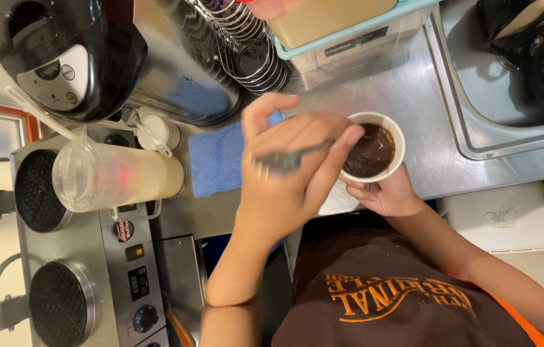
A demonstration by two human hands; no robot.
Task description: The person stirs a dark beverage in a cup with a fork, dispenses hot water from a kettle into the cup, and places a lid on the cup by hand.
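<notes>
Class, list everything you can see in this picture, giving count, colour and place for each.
paper cup: one, white, dark brown mix inside, at counter edge
spoon: one, metal, reaching into cup
cloth: one, blue, on counter
jug: one, clear, beige batter, left
waffle plates: two, dark, far left
water boiler: one, black, top left
sink: one, steel, top right
left hand: fingers hold spoon
right hand: holds cup

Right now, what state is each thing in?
cup: holds dark brown mix, gripped by right hand
spoon: held in left hand, tip in cup
waffle plates: open, bare
pitcher: part full of pale batter
cloth: lying flat
</notes>
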